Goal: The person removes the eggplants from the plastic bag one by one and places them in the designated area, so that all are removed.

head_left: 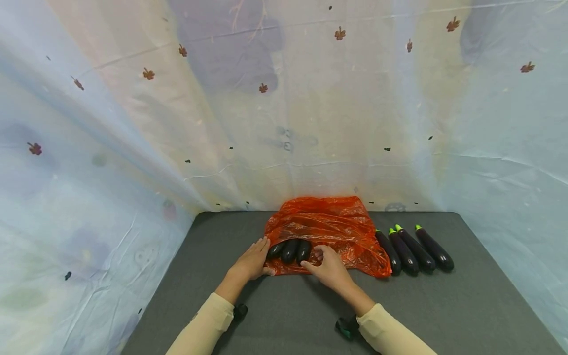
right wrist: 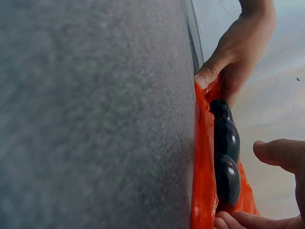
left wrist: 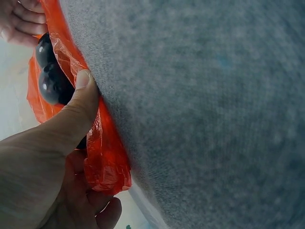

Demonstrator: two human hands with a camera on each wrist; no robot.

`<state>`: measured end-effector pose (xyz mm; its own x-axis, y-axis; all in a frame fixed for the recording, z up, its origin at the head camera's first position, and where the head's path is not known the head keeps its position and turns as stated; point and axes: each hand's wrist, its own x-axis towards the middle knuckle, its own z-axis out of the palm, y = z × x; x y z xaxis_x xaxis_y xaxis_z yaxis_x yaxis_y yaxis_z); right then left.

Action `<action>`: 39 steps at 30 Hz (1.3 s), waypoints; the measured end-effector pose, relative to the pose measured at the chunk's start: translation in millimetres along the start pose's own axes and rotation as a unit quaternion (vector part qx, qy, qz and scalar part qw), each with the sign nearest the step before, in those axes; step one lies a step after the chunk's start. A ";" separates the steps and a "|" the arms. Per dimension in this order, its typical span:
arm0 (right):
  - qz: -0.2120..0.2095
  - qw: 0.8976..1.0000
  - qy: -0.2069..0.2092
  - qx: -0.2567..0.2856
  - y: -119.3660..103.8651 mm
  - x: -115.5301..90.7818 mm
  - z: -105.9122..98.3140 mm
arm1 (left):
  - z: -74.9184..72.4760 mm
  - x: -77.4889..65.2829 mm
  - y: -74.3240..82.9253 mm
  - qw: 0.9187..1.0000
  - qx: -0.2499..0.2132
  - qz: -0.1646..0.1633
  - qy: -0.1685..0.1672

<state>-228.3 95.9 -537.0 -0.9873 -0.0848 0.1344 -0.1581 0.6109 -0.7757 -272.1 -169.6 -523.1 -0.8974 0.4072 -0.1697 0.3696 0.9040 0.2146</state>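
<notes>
Above and beyond the bag (head_left: 326,217), we see marks on the printed sheet (head_left: 310,108), faint and too blurred for us to read; small brown leaf shapes are scattered around them. The bag is red, thin and creased, lying on the grey table (head_left: 284,315) with its mouth toward us.

Three bagged eggplants (head_left: 290,250) lie side by side in the mouth, dark and glossy, their rounded ends pointing out at us. The middle and right ones have their long axes running nearly straight into the bag; the left one slants, its near end toward the bag's left corner. Their far ends are hidden from us by the red film.

To the right of the bag lie four loose eggplants (head_left: 415,249), green stem ends pointing away from us, long axes slanting so the rounded ends come nearer and further right. The leftmost touches the bag's right edge.

Our left hand (head_left: 250,260) pinches the left corner of the bag's mouth, thumb over the near lip. Our right hand (head_left: 330,268) is at the mouth beside the rightmost bagged eggplant, thumb and fingers spread apart; whether its fingertips press the film, we cannot tell.
</notes>
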 end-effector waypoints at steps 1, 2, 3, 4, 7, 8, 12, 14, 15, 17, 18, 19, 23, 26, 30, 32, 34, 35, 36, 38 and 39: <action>0.002 1.000 -0.001 -0.002 -0.3 0.8 1.3 | 0.0 0.0 0.0 1.000 0.000 0.000 0.000; 0.001 1.000 -0.001 -0.004 -0.3 1.8 2.6 | -0.1 0.0 0.1 1.000 -0.002 -0.001 0.000; 0.001 1.000 -0.002 -0.005 -0.2 2.5 3.7 | -0.3 0.0 0.1 1.000 -0.002 -0.001 0.000; -0.001 1.000 -0.003 -0.005 -0.6 2.8 4.5 | -0.5 0.0 0.1 1.000 -0.003 -0.001 0.000; -0.001 1.000 -0.004 -0.008 -0.7 4.1 6.9 | -0.5 -0.1 0.0 1.000 -0.005 -0.001 0.000; -0.002 1.000 -0.004 -0.008 -0.8 4.4 7.5 | -0.4 -0.1 0.0 1.000 -0.004 -0.001 0.000; 0.003 1.000 -0.010 -0.010 -2.1 5.2 8.6 | 0.3 -0.4 -0.3 1.000 -0.002 0.000 0.000; 0.009 1.000 -0.013 -0.009 -2.8 5.6 8.8 | 0.1 -0.5 -0.2 1.000 -0.003 0.001 0.001; 0.012 1.000 -0.013 -0.008 -3.1 6.1 8.8 | -0.1 -0.5 -0.2 1.000 -0.003 0.001 0.001; 0.017 1.000 -0.011 -0.004 -3.7 7.3 8.9 | -0.5 -0.5 -0.1 1.000 -0.003 0.001 0.002; 0.016 1.000 -0.010 -0.005 -3.9 8.0 9.0 | -0.7 -0.5 -0.1 1.000 -0.003 0.001 0.002; 0.017 1.000 -0.010 -0.005 -4.0 8.8 9.2 | -1.0 -0.4 -0.1 1.000 -0.004 0.000 0.002; 0.014 1.000 -0.007 -0.009 -3.7 11.8 10.2 | -1.4 -0.8 0.3 1.000 -0.004 -0.001 -0.002; 0.015 1.000 -0.008 -0.008 -2.7 13.9 11.6 | -1.4 -1.0 0.5 1.000 -0.003 0.000 -0.003; 0.019 1.000 -0.011 -0.011 -1.4 16.3 13.7 | -1.3 -0.9 0.2 1.000 -0.005 0.000 -0.003; 0.016 1.000 -0.010 -0.014 -0.7 17.2 14.6 | -1.3 -0.9 0.1 1.000 -0.008 0.000 -0.003; 0.018 1.000 -0.009 -0.018 -0.1 17.6 15.6 | -1.4 -0.9 0.0 1.000 -0.010 0.000 -0.002; 0.016 1.000 -0.008 -0.019 -0.2 17.7 15.8 | -1.4 -0.9 0.0 1.000 -0.011 0.001 -0.002; 0.015 1.000 -0.007 -0.018 -0.1 17.9 16.2 | -1.4 -0.9 0.0 1.000 -0.011 0.001 -0.001; 0.016 1.000 -0.007 -0.017 -0.7 18.0 16.6 | -1.2 -0.7 -0.2 1.000 -0.011 0.000 0.000; 0.017 1.000 -0.008 -0.016 -0.8 18.0 16.8 | -1.2 -0.6 -0.3 1.000 -0.011 0.001 0.000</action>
<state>-246.2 80.6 -544.3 -0.9922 -0.0762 0.0992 -0.1249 0.6388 -0.7591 -272.0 -170.3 -521.9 -0.8971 0.4083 -0.1691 0.3652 0.9004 0.2363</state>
